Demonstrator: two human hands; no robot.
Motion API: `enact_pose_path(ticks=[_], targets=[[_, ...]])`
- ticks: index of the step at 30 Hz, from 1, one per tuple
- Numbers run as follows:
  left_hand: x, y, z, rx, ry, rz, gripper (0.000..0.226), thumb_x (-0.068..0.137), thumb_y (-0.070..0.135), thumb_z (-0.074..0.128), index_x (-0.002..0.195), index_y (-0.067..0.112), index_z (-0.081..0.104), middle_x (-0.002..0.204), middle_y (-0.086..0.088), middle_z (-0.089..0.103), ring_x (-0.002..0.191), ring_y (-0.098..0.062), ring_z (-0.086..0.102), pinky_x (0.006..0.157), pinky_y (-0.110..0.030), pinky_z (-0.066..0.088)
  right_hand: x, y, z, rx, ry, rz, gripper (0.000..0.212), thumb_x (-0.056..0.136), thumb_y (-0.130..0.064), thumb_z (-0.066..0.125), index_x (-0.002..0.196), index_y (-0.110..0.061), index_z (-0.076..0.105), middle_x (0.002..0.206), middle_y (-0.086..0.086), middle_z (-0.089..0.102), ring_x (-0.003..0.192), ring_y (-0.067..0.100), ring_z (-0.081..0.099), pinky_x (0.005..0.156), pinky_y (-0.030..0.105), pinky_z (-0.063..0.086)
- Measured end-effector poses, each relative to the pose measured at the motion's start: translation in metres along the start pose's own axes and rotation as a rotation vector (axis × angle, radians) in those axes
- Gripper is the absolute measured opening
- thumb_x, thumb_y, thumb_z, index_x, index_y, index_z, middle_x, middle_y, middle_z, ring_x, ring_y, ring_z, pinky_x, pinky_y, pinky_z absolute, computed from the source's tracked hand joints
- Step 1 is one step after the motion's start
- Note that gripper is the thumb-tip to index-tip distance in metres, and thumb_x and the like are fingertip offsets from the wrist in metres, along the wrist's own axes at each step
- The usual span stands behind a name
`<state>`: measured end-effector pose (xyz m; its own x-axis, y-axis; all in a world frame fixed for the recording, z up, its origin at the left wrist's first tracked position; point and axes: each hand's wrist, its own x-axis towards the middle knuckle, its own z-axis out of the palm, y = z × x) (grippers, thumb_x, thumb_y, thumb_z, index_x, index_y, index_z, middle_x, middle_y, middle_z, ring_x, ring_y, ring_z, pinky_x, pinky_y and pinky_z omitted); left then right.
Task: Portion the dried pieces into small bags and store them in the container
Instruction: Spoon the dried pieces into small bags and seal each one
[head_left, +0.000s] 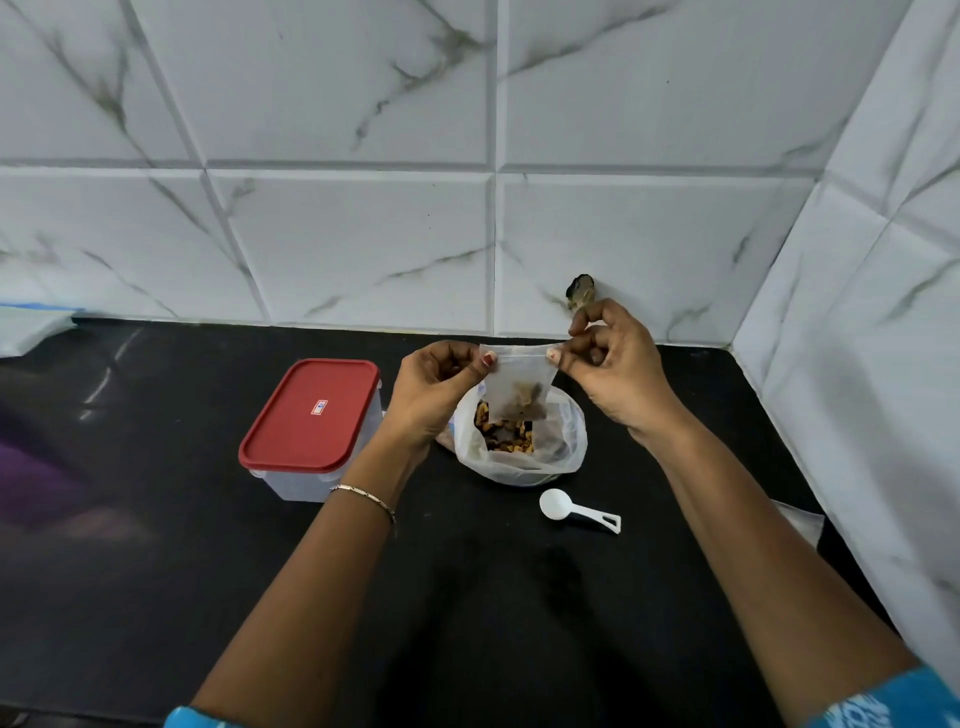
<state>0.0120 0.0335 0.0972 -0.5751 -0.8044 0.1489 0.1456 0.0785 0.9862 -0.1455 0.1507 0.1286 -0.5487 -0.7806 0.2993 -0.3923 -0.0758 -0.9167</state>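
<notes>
Black countertop (156, 519). Clear rectangular plastic container with red lid (310, 415), closed, at nine o'clock of the open white bag of dried pieces (519, 441). Above that bag, small clear zip pouch (519, 384), top edge horizontal, pinched at its corners by left hand (436, 384) and right hand (613, 374); left is nearer the container. White plastic scoop (571, 508) lies at five o'clock.

Black stone countertop (156, 571), glossy, meeting white marble-pattern wall tiles at back and right. On it: clear rectangular plastic container with red lid (310, 428), left of centre; open translucent plastic bag of brown-yellow dried pieces (522, 441), just right of it; white plastic measuring spoon (576, 510), near the bag's front.
</notes>
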Motion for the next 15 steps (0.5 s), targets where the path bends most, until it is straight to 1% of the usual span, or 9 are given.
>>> enact_pose_path(ticks=[2, 4, 6, 8, 11, 13, 15], targets=[[0.002, 0.0, 0.002, 0.019, -0.009, 0.008, 0.002, 0.085, 0.011, 0.07, 0.085, 0.009, 0.07, 0.074, 0.006, 0.072, 0.075, -0.008, 0.067, 0.074, -0.024, 0.054, 0.001, 0.001, -0.002, 0.032, -0.017, 0.021, 0.026, 0.083, 0.001, 0.071, 0.1, -0.007, 0.053, 0.076, 0.006, 0.067, 0.055, -0.007, 0.056, 0.058, 0.005, 0.042], [0.002, -0.001, 0.004, 0.021, -0.017, 0.011, 0.002, 0.087, 0.009, 0.068, 0.087, 0.008, 0.069, 0.076, 0.005, 0.072, 0.077, -0.007, 0.067, 0.075, -0.022, 0.054, 0.001, 0.004, -0.005, 0.083, -0.067, 0.072, 0.026, 0.082, -0.001, 0.072, 0.102, -0.007, 0.056, 0.081, 0.003, 0.07, 0.068, -0.005, 0.063, 0.068, 0.011, 0.047], [0.0, -0.001, 0.009, 0.009, -0.026, 0.008, 0.002, 0.088, 0.007, 0.066, 0.087, 0.008, 0.068, 0.075, 0.006, 0.072, 0.075, -0.004, 0.067, 0.073, -0.019, 0.053, -0.001, 0.009, -0.006, 0.101, -0.112, 0.121, 0.028, 0.081, -0.006, 0.075, 0.104, -0.011, 0.06, 0.09, 0.003, 0.073, 0.083, 0.004, 0.067, 0.078, 0.02, 0.052], [-0.001, -0.004, 0.014, 0.02, -0.038, 0.006, 0.003, 0.088, 0.008, 0.066, 0.087, 0.01, 0.068, 0.074, 0.007, 0.072, 0.076, -0.004, 0.067, 0.074, -0.019, 0.054, -0.003, 0.015, -0.005, 0.101, -0.112, 0.148, 0.03, 0.078, -0.011, 0.079, 0.102, -0.017, 0.061, 0.093, 0.002, 0.073, 0.091, 0.012, 0.068, 0.083, 0.025, 0.054], [-0.002, -0.008, 0.022, 0.032, -0.045, -0.011, 0.003, 0.088, 0.011, 0.067, 0.09, 0.012, 0.069, 0.079, 0.004, 0.073, 0.081, -0.01, 0.068, 0.081, -0.027, 0.056, -0.006, 0.022, -0.002, 0.118, -0.056, 0.163, 0.028, 0.077, -0.011, 0.08, 0.095, -0.021, 0.06, 0.091, 0.0, 0.072, 0.092, 0.018, 0.067, 0.08, 0.029, 0.056], [-0.003, -0.01, 0.026, 0.031, -0.035, -0.025, 0.004, 0.088, 0.012, 0.067, 0.091, 0.013, 0.07, 0.082, 0.002, 0.073, 0.083, -0.013, 0.069, 0.081, -0.03, 0.057, -0.007, 0.026, -0.002, 0.124, -0.024, 0.174, 0.028, 0.078, -0.009, 0.079, 0.093, -0.02, 0.059, 0.09, 0.0, 0.07, 0.086, 0.013, 0.066, 0.073, 0.026, 0.055], [-0.005, -0.012, 0.03, 0.034, -0.026, -0.03, 0.004, 0.088, 0.012, 0.067, 0.091, 0.012, 0.07, 0.082, 0.002, 0.073, 0.082, -0.012, 0.069, 0.077, -0.028, 0.057, -0.008, 0.028, -0.003, 0.11, -0.015, 0.17, 0.027, 0.078, -0.008, 0.078, 0.094, -0.019, 0.059, 0.089, -0.002, 0.07, 0.081, 0.007, 0.064, 0.071, 0.023, 0.055]])
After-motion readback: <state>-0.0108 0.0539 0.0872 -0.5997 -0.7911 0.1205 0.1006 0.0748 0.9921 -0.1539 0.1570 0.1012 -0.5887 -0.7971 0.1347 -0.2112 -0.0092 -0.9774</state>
